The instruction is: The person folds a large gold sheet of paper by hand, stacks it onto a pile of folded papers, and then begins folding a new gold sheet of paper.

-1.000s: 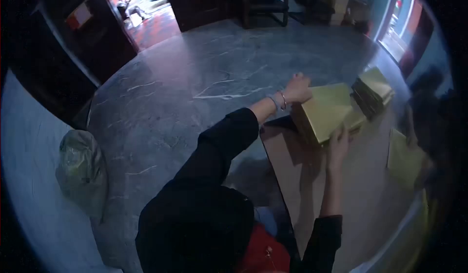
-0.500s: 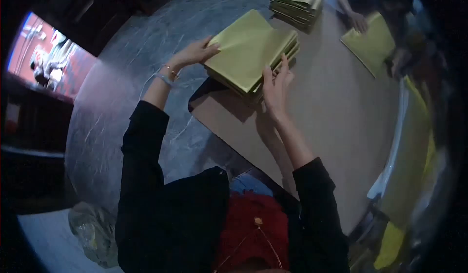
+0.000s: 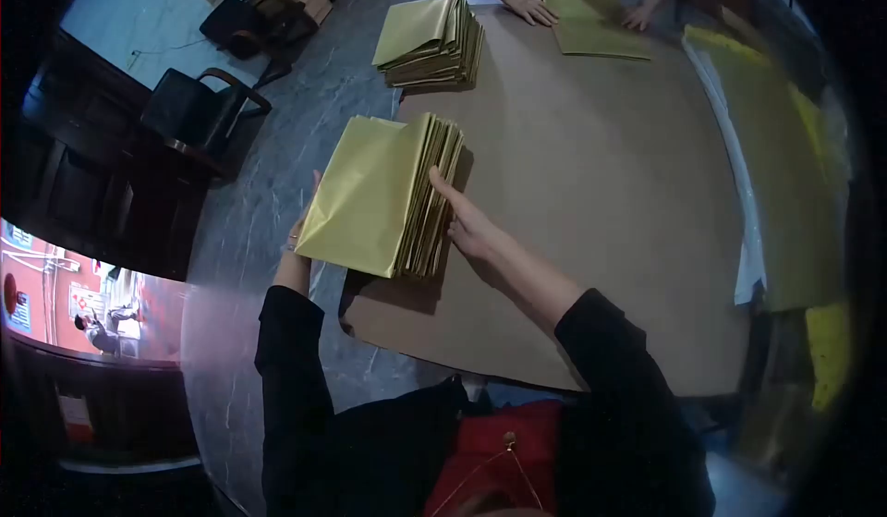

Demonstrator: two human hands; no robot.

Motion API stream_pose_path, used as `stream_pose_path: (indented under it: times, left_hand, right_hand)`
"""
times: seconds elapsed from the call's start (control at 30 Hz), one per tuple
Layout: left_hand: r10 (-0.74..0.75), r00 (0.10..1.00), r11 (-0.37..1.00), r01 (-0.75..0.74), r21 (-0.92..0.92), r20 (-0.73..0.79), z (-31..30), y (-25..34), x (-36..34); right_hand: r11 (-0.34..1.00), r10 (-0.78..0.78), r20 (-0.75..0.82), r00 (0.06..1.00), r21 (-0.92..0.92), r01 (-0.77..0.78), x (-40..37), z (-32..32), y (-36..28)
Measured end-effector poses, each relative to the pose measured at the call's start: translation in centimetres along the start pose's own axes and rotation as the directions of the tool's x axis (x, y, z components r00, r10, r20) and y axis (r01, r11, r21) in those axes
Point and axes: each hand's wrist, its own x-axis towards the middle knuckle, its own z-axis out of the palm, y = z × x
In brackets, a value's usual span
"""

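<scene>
Between my hands is a thick stack of folded gold paper sheets, tilted near the left corner of the table. My left hand grips its left side; most of the fingers are hidden behind the stack. Against the right side, where the layered edges show, my right hand presses with the thumb up and the other fingers partly out of sight. A second stack of gold paper stands farther back on the table's left edge.
The brown-topped table stretches ahead. Across it, a person's hands rest by a folded gold sheet. Long gold and yellow material lies along the right edge. Black armchairs stand on the marble floor at left.
My view has turned, shifting the table and the far stack leftward. The stack in my hands has been turned, with its layered side now facing right. The person's hands across have spread apart.
</scene>
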Motion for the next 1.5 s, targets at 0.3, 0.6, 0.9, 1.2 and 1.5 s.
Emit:
stream_pose_path:
  times: [0.3, 0.6, 0.9, 1.2, 1.5]
  left_hand:
    - [-0.126, 0.977, 0.910, 0.183, -0.372, 0.174, 1.9, 0.4, -2.2]
    - [0.061, 0.997, 0.998, -0.061, -0.003, -0.040, 2.1, -0.5, -3.5]
    - [0.180, 0.966, 0.983, -0.172, 0.063, -0.183, 3.6, -2.1, -10.3]
    - [0.220, 0.959, 0.969, -0.235, -0.071, -0.179, 3.1, -7.0, -16.6]
    - [0.102, 0.967, 0.944, -0.168, -0.284, -0.232, 4.7, -9.3, -20.7]
  right_hand:
    - [0.997, 0.059, 0.165, 0.984, 0.044, -0.068, -1.3, 1.3, -2.8]
    - [0.999, 0.039, -0.022, 0.999, -0.020, -0.039, 0.8, 2.8, -0.2]
    - [0.988, 0.057, 0.084, 0.995, -0.149, -0.044, -0.9, 4.5, 0.6]
    - [0.913, 0.139, -0.282, 0.949, -0.335, -0.233, -1.2, 5.2, 5.7]
    - [0.963, 0.169, 0.145, 0.975, -0.234, -0.132, -11.4, 6.5, 2.6]
